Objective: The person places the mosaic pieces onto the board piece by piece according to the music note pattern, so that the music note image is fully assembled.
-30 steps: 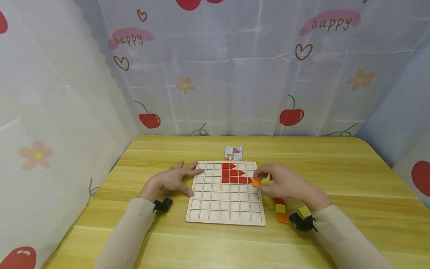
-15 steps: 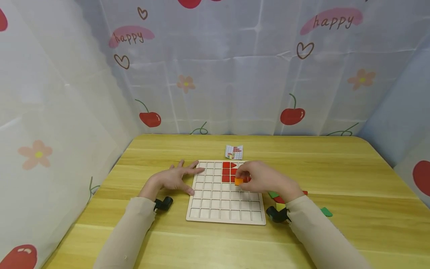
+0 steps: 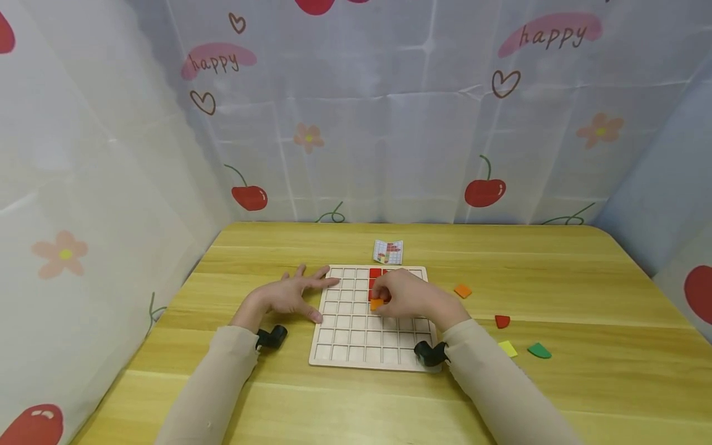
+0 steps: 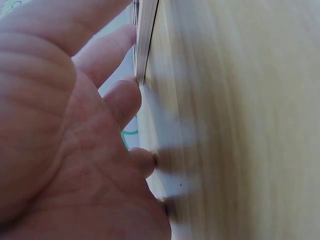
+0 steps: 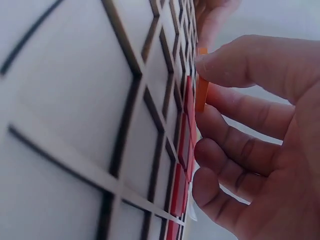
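My right hand point(image 3: 410, 293) pinches an orange square tile point(image 3: 376, 304) between thumb and fingers, just over the pale wooden grid board point(image 3: 339, 355). In the right wrist view the orange tile point(image 5: 202, 95) stands edge-on above the grid, close to the red tiles point(image 5: 184, 135). Some red tiles point(image 3: 375, 272) sit in cells at the board's far side, and my right hand covers the others. My left hand point(image 3: 286, 296) rests at the board's left edge with fingers spread. In the left wrist view its fingers touch the board's side point(image 4: 145, 45).
A small printed pattern card point(image 3: 387, 252) lies behind the board. Loose tiles lie to the right: an orange one point(image 3: 463, 290), a red one point(image 3: 502, 321), a yellow one point(image 3: 507, 349) and a green one point(image 3: 539, 350). A patterned curtain point(image 3: 389, 154) closes off the table's back.
My right hand has carried the orange tile leftward, from the board's right edge to below the left end of the red rows. Loose tiles on the right have come into sight. My left hand stays put.
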The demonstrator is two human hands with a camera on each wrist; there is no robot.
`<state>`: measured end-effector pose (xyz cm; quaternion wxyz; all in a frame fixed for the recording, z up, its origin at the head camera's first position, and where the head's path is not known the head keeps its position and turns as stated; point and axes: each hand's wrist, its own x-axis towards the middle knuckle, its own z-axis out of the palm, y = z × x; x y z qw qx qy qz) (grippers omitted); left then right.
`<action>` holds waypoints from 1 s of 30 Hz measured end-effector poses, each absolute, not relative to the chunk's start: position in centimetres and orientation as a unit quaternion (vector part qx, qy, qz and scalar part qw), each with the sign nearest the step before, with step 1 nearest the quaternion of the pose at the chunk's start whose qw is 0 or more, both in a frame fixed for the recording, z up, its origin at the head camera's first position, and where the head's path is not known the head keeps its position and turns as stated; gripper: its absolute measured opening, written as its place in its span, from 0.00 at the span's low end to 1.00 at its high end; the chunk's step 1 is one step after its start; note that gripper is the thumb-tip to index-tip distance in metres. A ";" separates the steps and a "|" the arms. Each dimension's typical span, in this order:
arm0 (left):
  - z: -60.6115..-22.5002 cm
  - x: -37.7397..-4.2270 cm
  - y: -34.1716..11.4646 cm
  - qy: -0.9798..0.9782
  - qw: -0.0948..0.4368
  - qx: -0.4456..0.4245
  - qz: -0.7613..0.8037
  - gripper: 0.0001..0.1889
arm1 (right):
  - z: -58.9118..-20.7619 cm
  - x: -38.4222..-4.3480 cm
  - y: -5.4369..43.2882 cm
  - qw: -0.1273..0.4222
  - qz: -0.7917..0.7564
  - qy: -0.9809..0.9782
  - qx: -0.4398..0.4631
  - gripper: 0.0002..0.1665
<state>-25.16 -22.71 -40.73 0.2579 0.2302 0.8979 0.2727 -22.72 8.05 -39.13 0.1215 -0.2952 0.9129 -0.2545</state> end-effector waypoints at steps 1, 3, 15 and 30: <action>-40.7 -25.1 -22.7 0.898 0.258 0.230 0.272 0.47 | -39.1 -22.6 7.9 0.124 -0.254 0.913 -0.293 0.08; -40.7 -25.1 -22.7 0.898 0.259 0.230 0.272 0.47 | -39.2 -22.6 7.8 0.127 -0.252 0.915 -0.288 0.08; -40.9 -25.3 -22.8 0.897 0.260 0.233 0.272 0.47 | -39.5 -22.2 7.3 0.105 -0.230 0.919 -0.303 0.07; -41.3 -25.4 -22.8 0.899 0.255 0.235 0.266 0.47 | -40.0 -21.8 7.5 0.090 -0.249 0.917 -0.298 0.06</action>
